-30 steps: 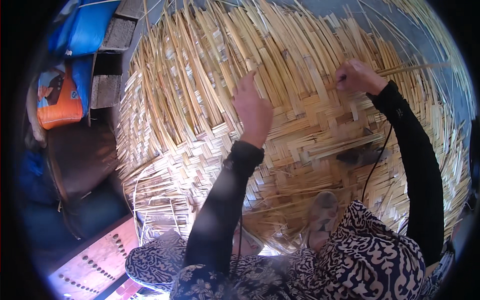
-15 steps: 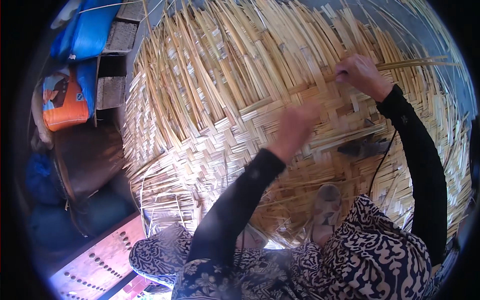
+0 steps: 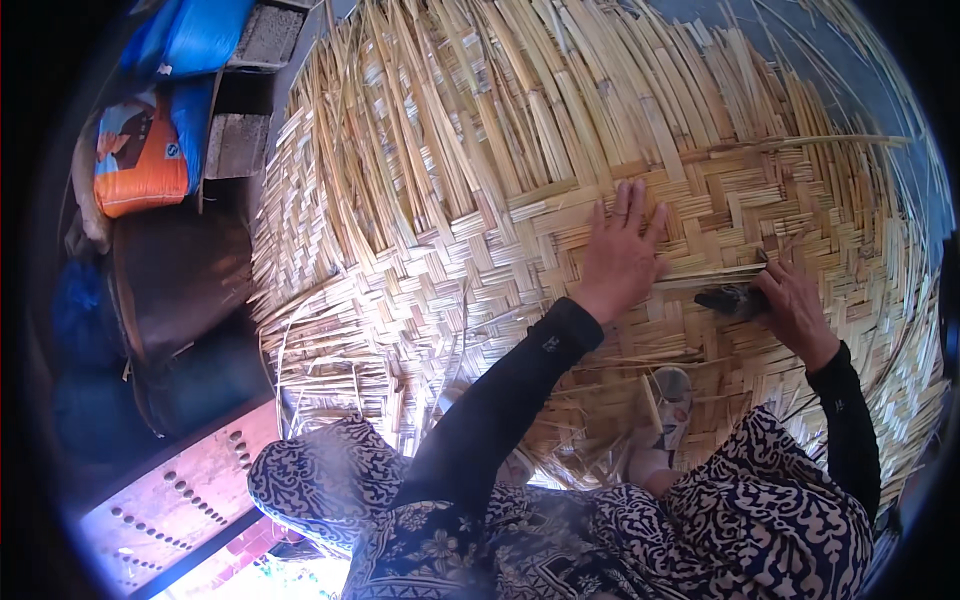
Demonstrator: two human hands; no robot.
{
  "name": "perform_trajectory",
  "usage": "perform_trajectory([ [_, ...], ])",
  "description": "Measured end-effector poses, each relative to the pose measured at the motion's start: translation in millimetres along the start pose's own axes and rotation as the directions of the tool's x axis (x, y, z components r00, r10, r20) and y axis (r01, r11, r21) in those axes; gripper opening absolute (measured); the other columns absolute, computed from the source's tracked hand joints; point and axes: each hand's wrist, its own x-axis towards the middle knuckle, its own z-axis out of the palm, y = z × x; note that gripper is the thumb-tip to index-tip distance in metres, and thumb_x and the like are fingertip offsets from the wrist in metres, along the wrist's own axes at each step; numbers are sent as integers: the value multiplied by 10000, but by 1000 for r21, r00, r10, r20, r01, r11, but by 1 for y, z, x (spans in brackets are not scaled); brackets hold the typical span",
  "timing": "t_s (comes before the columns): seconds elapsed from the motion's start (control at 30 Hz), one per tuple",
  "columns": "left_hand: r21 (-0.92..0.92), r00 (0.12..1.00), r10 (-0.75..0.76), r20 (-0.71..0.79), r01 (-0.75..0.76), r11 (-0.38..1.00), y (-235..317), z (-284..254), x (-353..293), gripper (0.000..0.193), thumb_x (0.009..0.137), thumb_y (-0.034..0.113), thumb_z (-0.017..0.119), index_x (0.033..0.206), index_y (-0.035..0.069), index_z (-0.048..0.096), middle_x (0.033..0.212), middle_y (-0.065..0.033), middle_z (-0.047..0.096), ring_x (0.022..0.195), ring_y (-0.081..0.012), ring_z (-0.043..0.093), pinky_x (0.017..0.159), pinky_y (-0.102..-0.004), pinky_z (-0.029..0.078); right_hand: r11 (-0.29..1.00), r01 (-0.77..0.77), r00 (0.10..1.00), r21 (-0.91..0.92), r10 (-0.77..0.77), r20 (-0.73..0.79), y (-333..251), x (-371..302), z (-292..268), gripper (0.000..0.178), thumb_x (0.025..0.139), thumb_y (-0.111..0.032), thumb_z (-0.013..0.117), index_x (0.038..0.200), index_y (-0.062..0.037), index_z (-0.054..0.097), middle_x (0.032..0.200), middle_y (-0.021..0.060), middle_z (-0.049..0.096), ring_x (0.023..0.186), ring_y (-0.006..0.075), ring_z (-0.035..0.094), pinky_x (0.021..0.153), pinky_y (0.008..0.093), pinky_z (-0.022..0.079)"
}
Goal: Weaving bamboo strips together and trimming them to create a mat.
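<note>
Nearest, below the hands, patterned cloth [image 3: 760,510] spreads out; a sandal [image 3: 673,412] rests on the mat [image 3: 490,250], which extends beneath and around both hands. The left hand [image 3: 620,255] lies palm down upon it, fingers extended and slightly apart. To its right, the right hand [image 3: 797,305] touches one end of a dark tool [image 3: 728,299]; whether the fingers are closed cannot be told. Beyond both hands, unwoven strips [image 3: 560,95] fan outward; well left stands an orange bag [image 3: 143,185].
</note>
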Motion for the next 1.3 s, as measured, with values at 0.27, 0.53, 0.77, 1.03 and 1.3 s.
perform_trajectory([
  [0.27, 105, 976, -126, -178, 147, 984, -37, -2, -26, 545, 779, 289, 525, 1233, 40, 354, 1325, -199, 241, 1239, -319, 219, 982, -443, 203, 997, -9, 990, 77, 19, -137, 4, -19, 14, 300, 539, -59, 657, 762, -72, 456, 741, 80, 469, 697, 271, 492, 590, 358, 392],
  [0.53, -60, 892, -200, -405, 192, 980, -54, -14, -46, 338, 771, 166, 532, 1072, 23, 483, 1128, -161, 498, 1020, -292, 498, 821, -351, 406, 846, -57, 998, 530, 67, 0, 5, -23, -12, 302, 601, -61, 655, 841, -60, 472, 799, 66, 476, 718, 218, 518, 623, 285, 413],
  [0.77, -307, 650, -730, -213, 665, 681, -98, -21, -55, 73, 670, 101, 549, 701, 35, 536, 644, -113, 570, 619, -275, 556, 566, -361, 417, 331, -282, 927, 901, 335, 168, -4, -20, -4, 520, 651, -103, 610, 1132, -47, 421, 1011, 49, 468, 872, 158, 475, 794, 260, 365],
  [1.03, -681, 744, -651, -150, 400, 614, -104, -40, 5, 110, 710, 25, 482, 802, -4, 536, 680, -110, 573, 608, -207, 564, 558, -318, 449, 169, -222, 889, 960, 438, 129, 40, 28, -9, 401, 844, -200, 478, 1182, -4, 390, 1045, 97, 522, 931, 185, 522, 808, 298, 415],
  [1.3, -731, 645, -597, 477, 668, 137, -110, -52, 75, 291, 735, -33, 372, 1011, -57, 460, 893, -140, 541, 832, -215, 555, 664, -292, 476, -196, 6, 774, 981, 622, 119, 83, 91, 7, 456, 857, -258, 452, 1197, 18, 324, 1107, 137, 459, 991, 205, 496, 829, 295, 414],
])
